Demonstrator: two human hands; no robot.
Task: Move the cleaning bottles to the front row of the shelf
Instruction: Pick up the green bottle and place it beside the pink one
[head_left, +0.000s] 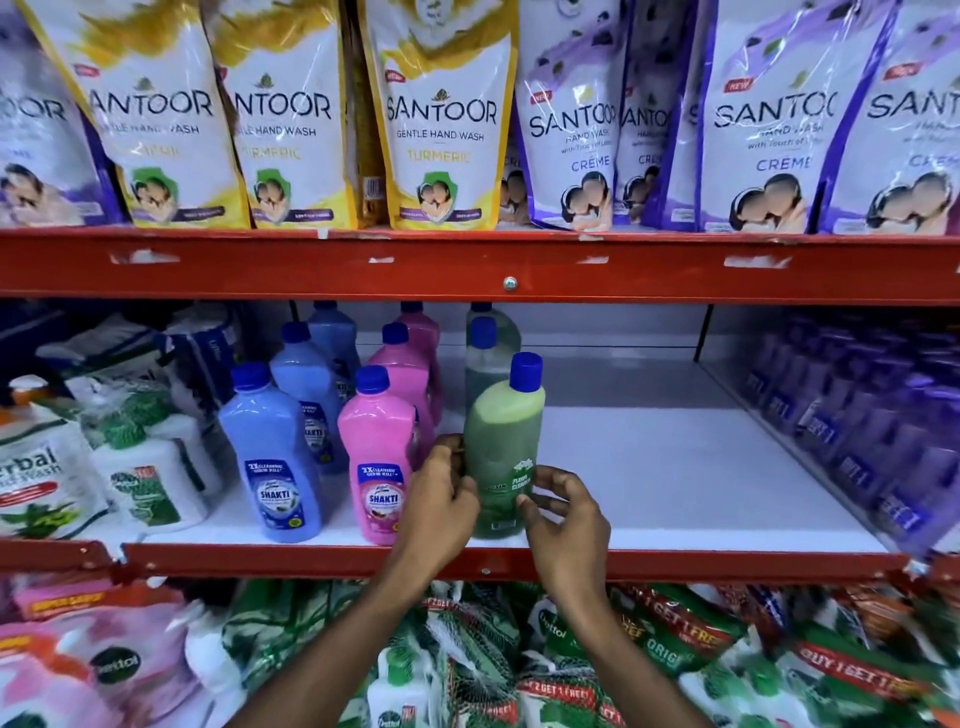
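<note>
White shelf, pink bottle just left — both hands' grip clamped on green bottle

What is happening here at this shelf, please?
A person is arranging cleaning bottles on the middle shelf of a shop rack. Both hands are around the green bottle, which stands at the front edge: the left hand on its left side, the right hand on its right. A blue bottle and a pink bottle already stand in the front row beside it. More blue, pink and green bottles wait behind them, and the shelf to the right is bare.
</note>
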